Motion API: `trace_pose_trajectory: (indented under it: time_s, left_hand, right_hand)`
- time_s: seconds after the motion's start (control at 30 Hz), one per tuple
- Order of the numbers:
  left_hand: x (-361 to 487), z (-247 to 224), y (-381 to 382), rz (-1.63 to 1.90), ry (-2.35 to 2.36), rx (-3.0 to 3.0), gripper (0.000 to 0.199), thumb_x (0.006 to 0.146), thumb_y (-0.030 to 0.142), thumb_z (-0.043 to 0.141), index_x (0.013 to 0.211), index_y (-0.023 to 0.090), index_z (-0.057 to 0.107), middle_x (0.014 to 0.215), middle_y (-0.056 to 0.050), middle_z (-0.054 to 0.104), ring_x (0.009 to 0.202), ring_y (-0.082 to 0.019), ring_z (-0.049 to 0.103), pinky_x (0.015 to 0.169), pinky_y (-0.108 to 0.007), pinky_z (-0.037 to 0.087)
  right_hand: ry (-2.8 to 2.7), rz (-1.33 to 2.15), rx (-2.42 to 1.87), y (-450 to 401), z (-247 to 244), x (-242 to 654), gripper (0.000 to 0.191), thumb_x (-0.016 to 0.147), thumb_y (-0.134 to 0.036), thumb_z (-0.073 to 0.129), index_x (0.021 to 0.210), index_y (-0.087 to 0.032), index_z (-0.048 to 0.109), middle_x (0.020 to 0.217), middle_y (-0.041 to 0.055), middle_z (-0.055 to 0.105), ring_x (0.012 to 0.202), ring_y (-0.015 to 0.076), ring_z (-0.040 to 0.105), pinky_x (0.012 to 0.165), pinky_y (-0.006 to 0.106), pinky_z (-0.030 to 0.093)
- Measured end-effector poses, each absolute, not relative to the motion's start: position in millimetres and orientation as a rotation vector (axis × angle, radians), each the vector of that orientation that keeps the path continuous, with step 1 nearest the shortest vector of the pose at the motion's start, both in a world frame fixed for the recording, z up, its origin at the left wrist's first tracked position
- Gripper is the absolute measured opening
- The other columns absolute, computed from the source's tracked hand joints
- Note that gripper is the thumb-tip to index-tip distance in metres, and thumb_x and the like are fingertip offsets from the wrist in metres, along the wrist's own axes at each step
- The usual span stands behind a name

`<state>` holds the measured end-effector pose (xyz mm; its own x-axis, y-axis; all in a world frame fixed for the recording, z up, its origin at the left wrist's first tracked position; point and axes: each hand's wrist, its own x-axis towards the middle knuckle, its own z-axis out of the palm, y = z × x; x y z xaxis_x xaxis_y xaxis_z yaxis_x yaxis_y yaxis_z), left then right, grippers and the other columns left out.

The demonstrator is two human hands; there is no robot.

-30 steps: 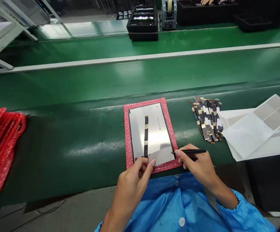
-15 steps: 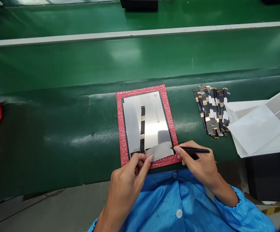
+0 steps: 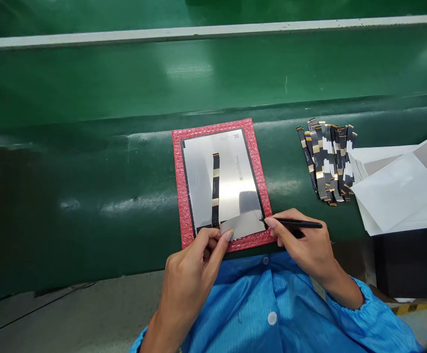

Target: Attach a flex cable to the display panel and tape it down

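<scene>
The left hand (image 3: 187, 277) pinches one end of a grey film strip (image 3: 243, 224); the right hand (image 3: 307, 247) grips a slim black tool (image 3: 298, 223), its tip at the other end. Beneath, the display panel (image 3: 231, 181) lies on pink bubble wrap (image 3: 178, 181) on the counter (image 3: 88, 220). From where I stand, uneven tension could crease that bowed strip or set it down crooked. A slipping tip might scratch the panel, and a careless knuckle could tug the flex cable (image 3: 216, 186) beside the pinch.
</scene>
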<state>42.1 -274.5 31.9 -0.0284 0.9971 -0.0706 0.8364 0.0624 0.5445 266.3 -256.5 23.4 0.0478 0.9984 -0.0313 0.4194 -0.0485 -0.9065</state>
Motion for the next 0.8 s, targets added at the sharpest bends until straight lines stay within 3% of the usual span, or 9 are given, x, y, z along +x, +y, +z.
trace_pose_trajectory:
  time_s: [0.1,0.33,0.8]
  left_hand:
    - [43.4,34.2,-273.2,0.618,1.882,1.855,0.042,0.090,0.064,0.047,0.079,0.027,0.064,0.053,0.007,0.056,0.038,-0.005,0.044,0.039,-0.019,0.039]
    - [43.4,33.9,-272.4,0.648,1.863,1.841,0.032,0.090,0.059,0.052,0.078,0.031,0.064,0.055,0.004,0.062,0.038,-0.005,0.047,0.038,-0.020,0.038]
    - [45.5,36.2,-272.0,0.635,1.855,1.899,0.039,0.093,0.058,0.048,0.082,0.025,0.063,0.058,0.011,0.060,0.039,-0.001,0.047,0.040,-0.012,0.039]
  right_hand:
    - [-1.456,0.985,-1.598,-256.1,24.8,265.6,0.009,0.086,-0.035,0.070,0.085,-0.044,0.074,0.067,-0.0065,0.074,0.050,0.0214,0.070,0.040,0.037,0.057]
    - [-1.451,0.998,-1.623,-256.0,25.2,264.6,0.007,0.086,-0.038,0.070,0.085,-0.044,0.073,0.068,-0.0071,0.075,0.050,0.0216,0.071,0.041,0.038,0.058]
    - [-1.488,0.971,-1.609,-256.2,24.0,266.9,0.014,0.085,-0.034,0.070,0.088,-0.047,0.074,0.068,-0.0077,0.075,0.049,0.0202,0.070,0.043,0.037,0.060]
